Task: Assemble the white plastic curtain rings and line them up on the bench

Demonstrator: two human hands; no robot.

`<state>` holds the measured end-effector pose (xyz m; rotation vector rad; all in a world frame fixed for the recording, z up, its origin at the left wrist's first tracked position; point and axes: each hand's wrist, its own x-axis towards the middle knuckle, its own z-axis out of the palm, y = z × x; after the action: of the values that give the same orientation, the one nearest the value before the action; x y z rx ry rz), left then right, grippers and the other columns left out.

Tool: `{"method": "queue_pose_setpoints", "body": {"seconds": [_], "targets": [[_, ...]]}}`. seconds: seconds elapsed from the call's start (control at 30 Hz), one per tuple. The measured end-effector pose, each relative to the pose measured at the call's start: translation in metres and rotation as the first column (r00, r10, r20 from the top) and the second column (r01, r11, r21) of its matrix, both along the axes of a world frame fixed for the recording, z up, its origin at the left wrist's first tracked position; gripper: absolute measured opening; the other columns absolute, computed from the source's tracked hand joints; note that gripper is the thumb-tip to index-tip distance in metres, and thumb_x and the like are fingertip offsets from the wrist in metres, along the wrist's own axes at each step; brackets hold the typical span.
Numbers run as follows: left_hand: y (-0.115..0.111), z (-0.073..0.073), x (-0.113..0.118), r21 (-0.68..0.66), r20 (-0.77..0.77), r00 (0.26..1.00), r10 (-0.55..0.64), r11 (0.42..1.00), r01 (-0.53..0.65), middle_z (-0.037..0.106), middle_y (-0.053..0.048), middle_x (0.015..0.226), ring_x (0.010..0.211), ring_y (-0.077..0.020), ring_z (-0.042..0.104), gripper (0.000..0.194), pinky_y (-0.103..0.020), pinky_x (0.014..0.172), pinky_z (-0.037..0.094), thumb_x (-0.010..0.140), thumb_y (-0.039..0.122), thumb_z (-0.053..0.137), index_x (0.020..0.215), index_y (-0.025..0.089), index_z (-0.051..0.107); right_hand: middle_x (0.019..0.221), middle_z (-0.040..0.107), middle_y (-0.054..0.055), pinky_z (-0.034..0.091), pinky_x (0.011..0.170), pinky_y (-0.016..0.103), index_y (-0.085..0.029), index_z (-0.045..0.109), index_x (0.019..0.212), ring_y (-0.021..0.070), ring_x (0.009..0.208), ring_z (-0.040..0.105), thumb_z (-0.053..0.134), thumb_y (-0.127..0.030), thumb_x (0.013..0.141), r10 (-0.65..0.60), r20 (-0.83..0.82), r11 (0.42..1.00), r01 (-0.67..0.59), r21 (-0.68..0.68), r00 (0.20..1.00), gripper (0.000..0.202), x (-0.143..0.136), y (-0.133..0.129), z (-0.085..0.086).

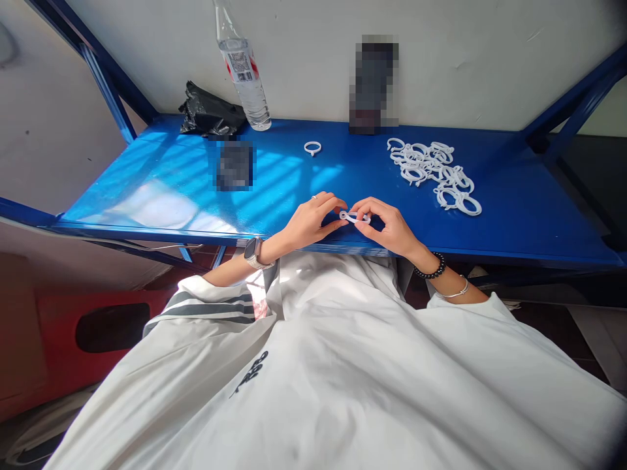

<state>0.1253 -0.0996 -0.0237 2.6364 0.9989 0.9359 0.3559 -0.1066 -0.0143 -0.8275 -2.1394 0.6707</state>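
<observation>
Near the front edge of the blue table, a white plastic curtain ring (351,218) is between my two hands, its small eyelet toward the left. My right hand (389,227) pinches the ring's right side between thumb and fingers, covering part of it. At the eyelet end, the thumb and fingertips of my left hand (313,220) close on the ring. Beyond my hands lies a single white curtain ring (312,149). A loose pile of several similar white rings (416,163) spreads over the table to the right.
The blue metal table (529,196) stands against a pale wall. Along its back are a black plastic bag (210,114), a clear water bottle (247,88) and a pixelated dark upright object (375,85). Another pixelated dark item (235,165) lies at left. Blue posts rise at both ends.
</observation>
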Motion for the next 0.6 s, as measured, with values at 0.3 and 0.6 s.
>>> {"method": "queue_pose_setpoints", "body": {"seconds": [0.3, 0.6], "targets": [[0.0024, -0.0029, -0.0004, 0.03, 0.021, 0.999, -0.026, 0.999, 0.026, 0.068, -0.009, 0.096, 0.09, -0.0203, 0.063, 0.029, -0.03, 0.074, 0.05, 0.105, 0.041, 0.047, 0.106, 0.018, 0.062, 0.112, 0.07, 0.008, 0.054, 0.08, 0.039, -0.025, 0.06, 0.098, 0.0267, 0.106, 0.064, 0.067, -0.034, 0.089, -0.011, -0.033, 0.998, 0.013, 0.067, 0.999, 0.014, 0.0003, 0.0012, -0.0052], [0.005, -0.0068, -0.0014, 0.034, 0.051, 0.998, -0.038, 0.999, 0.037, 0.068, -0.008, 0.095, 0.089, -0.02, 0.063, 0.023, -0.031, 0.074, 0.051, 0.105, 0.034, 0.047, 0.101, 0.018, 0.063, 0.118, 0.068, 0.008, 0.054, 0.081, 0.04, -0.026, 0.061, 0.109, 0.0283, 0.111, 0.063, 0.071, -0.031, 0.088, 0.007, -0.006, 0.992, -0.006, 0.124, 1.0, 0.023, 0.0014, 0.0028, -0.0068]]}}
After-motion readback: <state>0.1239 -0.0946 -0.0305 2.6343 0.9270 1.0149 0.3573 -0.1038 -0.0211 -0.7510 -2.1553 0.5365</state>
